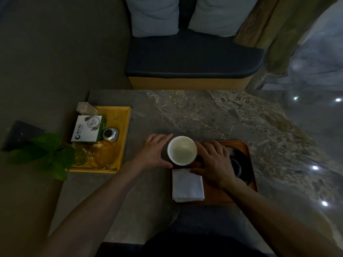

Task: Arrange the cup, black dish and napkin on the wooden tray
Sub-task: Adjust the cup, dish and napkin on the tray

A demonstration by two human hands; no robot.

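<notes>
Hotel room or lounge seating nook, dim light. Marbled stone tabletop point(213, 115) beside a built-in bench point(193, 58) with dark cushion and two pale pillows point(154, 15). Yellow amenity tray point(124, 117) holds boxed sachets point(87, 129) and glass dishes point(103, 153). Curtain point(274, 34), polished floor point(319, 71).
</notes>
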